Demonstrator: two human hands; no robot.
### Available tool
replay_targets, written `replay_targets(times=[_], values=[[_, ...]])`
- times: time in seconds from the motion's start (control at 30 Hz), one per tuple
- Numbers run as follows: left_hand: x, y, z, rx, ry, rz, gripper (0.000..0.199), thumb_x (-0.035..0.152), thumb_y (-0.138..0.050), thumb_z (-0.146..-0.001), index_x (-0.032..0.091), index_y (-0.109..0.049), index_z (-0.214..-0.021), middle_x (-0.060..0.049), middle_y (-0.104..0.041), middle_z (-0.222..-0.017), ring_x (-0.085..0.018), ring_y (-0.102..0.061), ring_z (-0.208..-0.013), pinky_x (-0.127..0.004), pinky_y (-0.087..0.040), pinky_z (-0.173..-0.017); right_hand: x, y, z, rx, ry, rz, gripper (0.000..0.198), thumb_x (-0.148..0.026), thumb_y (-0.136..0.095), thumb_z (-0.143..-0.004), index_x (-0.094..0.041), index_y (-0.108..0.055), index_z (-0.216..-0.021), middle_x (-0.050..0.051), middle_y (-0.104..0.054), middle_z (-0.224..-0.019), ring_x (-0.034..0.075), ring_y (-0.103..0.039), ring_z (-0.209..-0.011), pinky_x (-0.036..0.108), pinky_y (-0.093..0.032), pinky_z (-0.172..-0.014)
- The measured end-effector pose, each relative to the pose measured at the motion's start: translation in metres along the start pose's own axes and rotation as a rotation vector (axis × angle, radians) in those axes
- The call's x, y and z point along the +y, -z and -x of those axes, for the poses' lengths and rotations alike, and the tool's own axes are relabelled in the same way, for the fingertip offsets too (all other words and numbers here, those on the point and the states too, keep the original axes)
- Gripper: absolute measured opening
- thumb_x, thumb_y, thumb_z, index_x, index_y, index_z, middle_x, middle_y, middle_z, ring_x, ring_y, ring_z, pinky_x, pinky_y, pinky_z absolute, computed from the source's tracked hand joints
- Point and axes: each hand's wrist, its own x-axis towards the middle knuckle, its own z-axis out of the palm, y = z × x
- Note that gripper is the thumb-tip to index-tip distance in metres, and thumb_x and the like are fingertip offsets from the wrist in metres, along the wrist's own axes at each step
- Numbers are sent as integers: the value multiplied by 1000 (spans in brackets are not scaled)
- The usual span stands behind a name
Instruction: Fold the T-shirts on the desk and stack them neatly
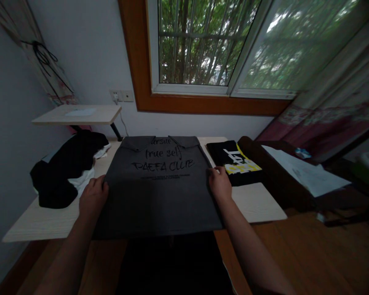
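Window in an orange-brown wooden frame fills much of the wall ahead of you, green foliage showing behind its bars. Pale table below it, in front of you. Patterned curtain hangs at far right, pinkish toward the bottom.

Gray garment lies mid-table, directly before you: flat, roughly rectangular, near edge at about the table's front edge. Dark lettering across its upper half, "true self" readable in it. Two folded flaps at the far end, a gap between them.

Heap of black clothing on the table to the left, loosely bunched, some white cloth showing beside it. Small raised shelf stands behind the heap. Folded black shirt with white and yellow print sits just beside the garment's right edge, toward the far side of the table.

Your left hand is at the garment's left edge, fingers bent; cannot tell whether they pinch the cloth or just rest there. Your right hand touches the right edge, fingertips curled in; grip on the fabric also unclear.

Wall socket above the shelf, one plug in.
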Motion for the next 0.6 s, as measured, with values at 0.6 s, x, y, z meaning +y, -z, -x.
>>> replay_targets(times=[0.6], values=[[13, 23, 7, -212, 75, -94, 51, 44, -27, -106, 26, -49, -148, -8, -73, -121, -23, -69, -89, -30, -44, -67, -2, 16, 7, -241, -111, 177, 38, -37, -28, -109, -23, -56, -130, 11, -69, -108, 20, -69, -81, 28, -45, -68]])
